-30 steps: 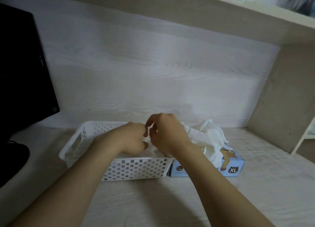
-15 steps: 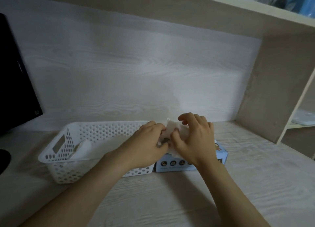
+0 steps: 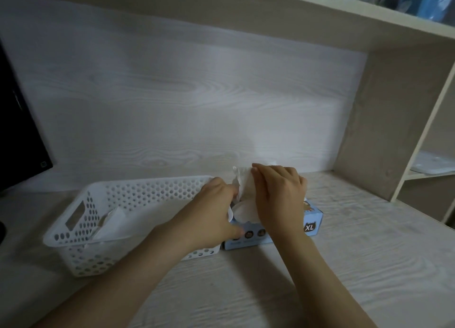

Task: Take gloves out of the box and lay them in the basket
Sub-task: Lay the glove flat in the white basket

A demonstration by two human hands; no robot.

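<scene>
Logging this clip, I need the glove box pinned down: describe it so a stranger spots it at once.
On the pale wood desk, look just right of the white perforated basket. The box there is low, light blue cardboard marked XL, with white gloves bulging from its top between the left hand and right hand.

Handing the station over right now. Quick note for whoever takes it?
Left hand grips the glove wad at the box top.
Right hand curls over that wad from the right.
Box sits right beside the basket, on its right.
Done: white gloves lie at the basket's left end.
Left: pull this wad free, lay it in the basket.
</scene>
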